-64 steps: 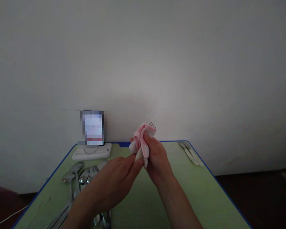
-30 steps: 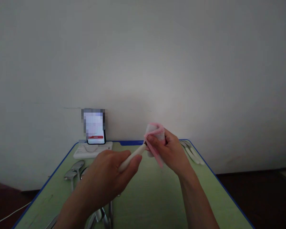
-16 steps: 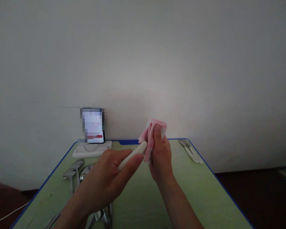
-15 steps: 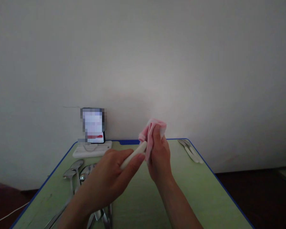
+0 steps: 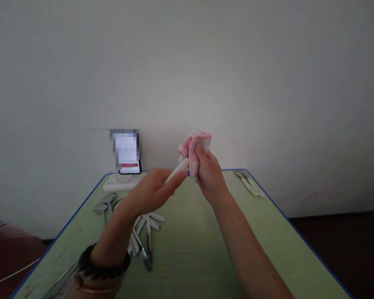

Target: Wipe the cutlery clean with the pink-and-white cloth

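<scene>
My left hand (image 5: pixel 152 189) is closed round a utensil by its white handle (image 5: pixel 176 171); the utensil's other end is hidden in the cloth, so its kind cannot be told. A folded pink and white cloth (image 5: pixel 193 151) is gripped in my right hand (image 5: pixel 210 174), thumb pressed on top, wrapped about that hidden end. Both hands are raised over the far middle of the table. Below my left forearm lies a pile of cutlery, with metal spoons (image 5: pixel 100 207) and white-handled pieces (image 5: pixel 155 224), partly covered by the arm.
Two white-handled forks (image 5: pixel 247 185) lie at the far right corner of the green table (image 5: pixel 187 249), which has a blue edge. At the back left a phone (image 5: pixel 126 153) with a blurred screen leans above a white block (image 5: pixel 118 181). A wall stands behind.
Both hands, with the cloth and the utensil, appear higher in view. The camera view has shifted too, showing more of the cutlery pile and a black bracelet on my left wrist.
</scene>
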